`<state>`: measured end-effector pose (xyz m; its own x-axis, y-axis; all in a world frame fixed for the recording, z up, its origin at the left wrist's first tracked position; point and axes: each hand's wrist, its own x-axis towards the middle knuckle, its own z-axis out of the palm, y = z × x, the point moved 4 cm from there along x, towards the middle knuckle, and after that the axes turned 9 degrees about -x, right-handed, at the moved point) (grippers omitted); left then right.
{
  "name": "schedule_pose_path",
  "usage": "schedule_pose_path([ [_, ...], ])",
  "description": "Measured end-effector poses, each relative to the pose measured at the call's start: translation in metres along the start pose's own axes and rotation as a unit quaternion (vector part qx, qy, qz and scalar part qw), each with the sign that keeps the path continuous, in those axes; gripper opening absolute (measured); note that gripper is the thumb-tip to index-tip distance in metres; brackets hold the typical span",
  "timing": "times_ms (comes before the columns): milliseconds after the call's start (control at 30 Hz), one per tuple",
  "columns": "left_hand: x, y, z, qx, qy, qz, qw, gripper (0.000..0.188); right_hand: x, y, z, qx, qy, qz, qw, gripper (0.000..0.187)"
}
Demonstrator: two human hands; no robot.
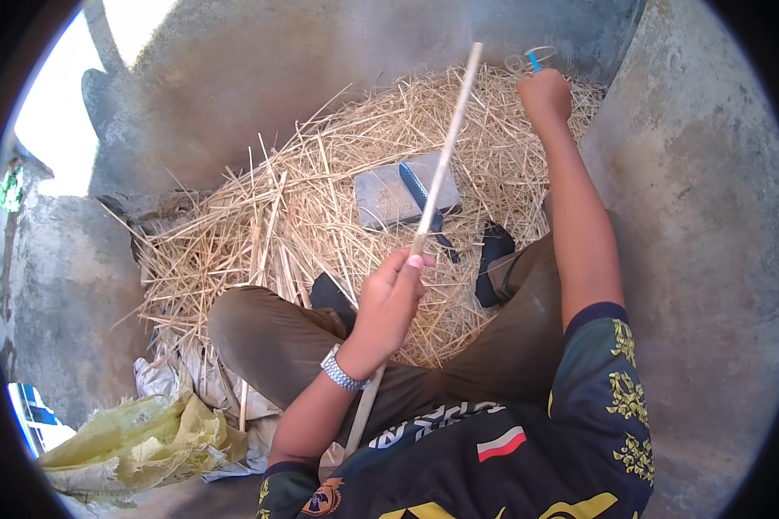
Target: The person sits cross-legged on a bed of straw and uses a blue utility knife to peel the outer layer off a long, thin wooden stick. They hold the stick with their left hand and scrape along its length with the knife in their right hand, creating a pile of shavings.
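Note:
My left hand (393, 298), a watch on its wrist, is closed around a long pale wooden stick (450, 151). The stick slants up and away to the right; its lower end passes beside my forearm toward my lap. At the far right, my right hand (545, 97) is closed on a thin blue piece (535, 60) with pale loops beside it. What kind of thing that is cannot be made out. Between my feet and the far wall, a knife (417, 189) with a dark handle lies across a flat grey block (385, 201).
Loose straw (320, 173) covers the floor around my crossed legs. A grey wall (260, 78) stands at the back and another wall (701, 216) rises close on the right. A torn yellowish sack (147, 437) lies crumpled at the lower left.

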<state>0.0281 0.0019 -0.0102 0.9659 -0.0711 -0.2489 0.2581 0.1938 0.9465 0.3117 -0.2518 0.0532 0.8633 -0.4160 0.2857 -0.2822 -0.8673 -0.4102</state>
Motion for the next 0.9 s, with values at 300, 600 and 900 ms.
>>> schedule_pose_path([
  [300,0.030,0.027,-0.028,-0.226,-0.024,-0.028,0.973,0.028,-0.116,-0.082,-0.002,-0.064,-0.083,-0.324,0.940,0.015],
  [600,0.038,0.019,-0.055,-0.258,0.024,-0.028,0.965,0.018,-0.184,-0.095,0.042,-0.050,-0.068,-0.467,0.880,0.008],
  [900,0.035,-0.009,-0.035,-0.006,0.127,0.109,0.986,0.019,-0.130,-0.093,0.063,-0.099,-0.037,-0.376,0.921,0.010],
])
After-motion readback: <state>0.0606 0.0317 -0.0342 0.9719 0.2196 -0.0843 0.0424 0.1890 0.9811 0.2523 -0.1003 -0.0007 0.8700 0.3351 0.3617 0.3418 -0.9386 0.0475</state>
